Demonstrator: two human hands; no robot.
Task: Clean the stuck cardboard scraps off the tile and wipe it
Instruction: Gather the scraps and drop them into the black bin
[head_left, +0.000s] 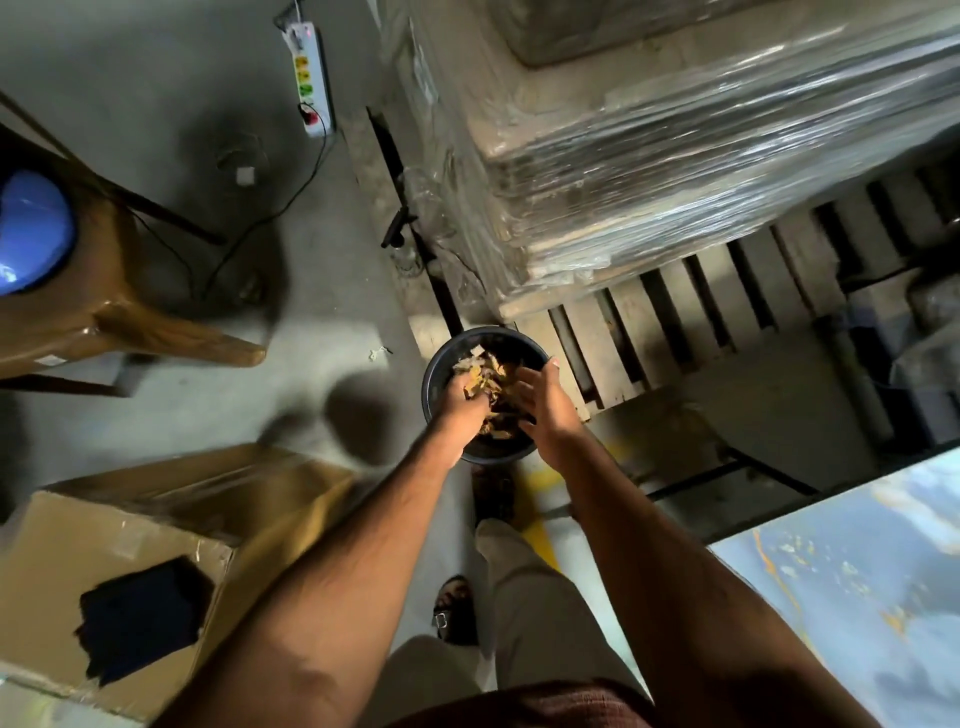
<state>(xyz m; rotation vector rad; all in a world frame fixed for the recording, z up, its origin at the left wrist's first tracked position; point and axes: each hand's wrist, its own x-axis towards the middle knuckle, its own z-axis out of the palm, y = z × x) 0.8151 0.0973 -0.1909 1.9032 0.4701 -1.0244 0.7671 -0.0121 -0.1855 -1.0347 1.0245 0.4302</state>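
Bucket (435, 387) on the floor beside the pallet (675, 322), scraps (480, 371) inside, tile (857, 571) at right.

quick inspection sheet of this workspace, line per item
surface: blue marbled tile at lower right, small cardboard bits still stuck on it; concrete floor below
job's things: black bin on the floor, cardboard scraps in and over it
clutter: torn cardboard box at lower left, brown stool with a blue bowl beside it
grippers: left hand grips scraps over the bin; right hand open beside it
cables: power strip on the floor, black cable trailing from it
surroundings: plastic-wrapped stack on a wooden pallet
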